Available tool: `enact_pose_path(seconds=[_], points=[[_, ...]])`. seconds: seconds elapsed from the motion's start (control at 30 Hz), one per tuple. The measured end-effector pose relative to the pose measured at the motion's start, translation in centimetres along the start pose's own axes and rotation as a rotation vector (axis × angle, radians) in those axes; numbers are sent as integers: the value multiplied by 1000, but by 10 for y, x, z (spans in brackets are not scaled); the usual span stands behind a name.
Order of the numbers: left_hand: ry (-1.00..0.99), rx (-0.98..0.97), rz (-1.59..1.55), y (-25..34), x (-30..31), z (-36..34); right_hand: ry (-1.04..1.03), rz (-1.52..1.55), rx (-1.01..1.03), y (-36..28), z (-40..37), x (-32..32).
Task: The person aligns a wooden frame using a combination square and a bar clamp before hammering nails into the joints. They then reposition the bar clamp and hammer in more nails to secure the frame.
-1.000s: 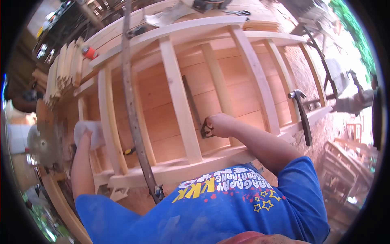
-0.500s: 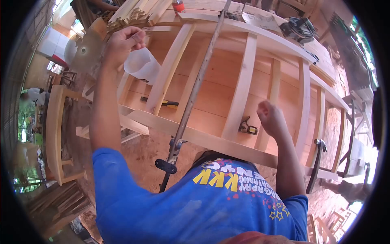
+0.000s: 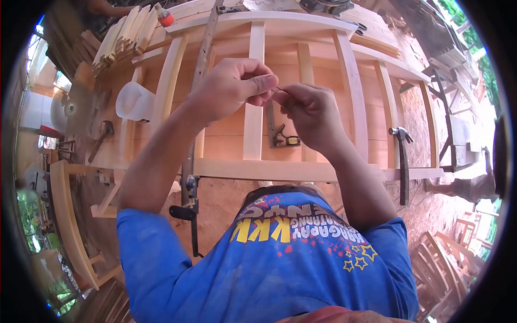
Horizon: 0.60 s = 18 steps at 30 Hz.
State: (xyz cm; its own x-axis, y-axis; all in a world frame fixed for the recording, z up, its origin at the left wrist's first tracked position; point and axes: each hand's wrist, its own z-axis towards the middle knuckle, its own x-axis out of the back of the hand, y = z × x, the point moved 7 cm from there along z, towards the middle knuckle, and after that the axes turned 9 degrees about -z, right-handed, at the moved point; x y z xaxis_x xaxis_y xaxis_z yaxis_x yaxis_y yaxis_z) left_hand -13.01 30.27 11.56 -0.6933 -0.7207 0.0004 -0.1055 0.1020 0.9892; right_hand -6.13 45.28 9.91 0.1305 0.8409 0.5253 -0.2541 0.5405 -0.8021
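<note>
My left hand [image 3: 231, 89] and my right hand [image 3: 312, 110] meet above the wooden frame [image 3: 280, 170], fingertips almost touching. Both are pinched, and a thin dark sliver, perhaps a nail, shows between them; which fingers bear it is hard to tell. Beneath them lie pale slats and a plywood panel. A square with a black and yellow head [image 3: 285, 139] rests on the panel below my hands. A long bar clamp [image 3: 188, 183] crosses the frame left of my hands.
A white plastic container [image 3: 134, 102] and a hammer [image 3: 101, 141] are at the left. Another hammer [image 3: 402, 161] hangs over the frame's right front edge. A red-labelled bottle [image 3: 165, 16], wood strips [image 3: 121, 37] and a power tool [image 3: 326, 5] lie at the back.
My left hand has moved right, away from the white container, and my right hand has moved up and left to meet it. The view has shifted.
</note>
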Motion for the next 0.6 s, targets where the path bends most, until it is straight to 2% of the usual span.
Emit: enact_pose_path(seconds=[0.03,0.07,0.13,0.17,0.27,0.4,0.5,0.6], points=[[-8,45,-36,-4,-9,4,-55,114,-148,15,-9,2],[-7,89,-128,-9,-17,9,-87,372,-311,29,-18,3],[-17,170,-306,-16,-38,25,-117,524,-330,43,-32,21],[-31,122,-274,-16,-51,32,-131,599,-335,49,-39,31],[-59,-23,-181,-16,-101,42,-49,604,-318,62,-53,63],[-62,-35,-518,-25,-161,66,-6,534,-349,81,-71,103],[258,-134,-666,-39,-181,89,-61,199,-349,102,-87,129],[260,-66,-843,-59,-209,105,-56,354,-393,122,-100,141]])
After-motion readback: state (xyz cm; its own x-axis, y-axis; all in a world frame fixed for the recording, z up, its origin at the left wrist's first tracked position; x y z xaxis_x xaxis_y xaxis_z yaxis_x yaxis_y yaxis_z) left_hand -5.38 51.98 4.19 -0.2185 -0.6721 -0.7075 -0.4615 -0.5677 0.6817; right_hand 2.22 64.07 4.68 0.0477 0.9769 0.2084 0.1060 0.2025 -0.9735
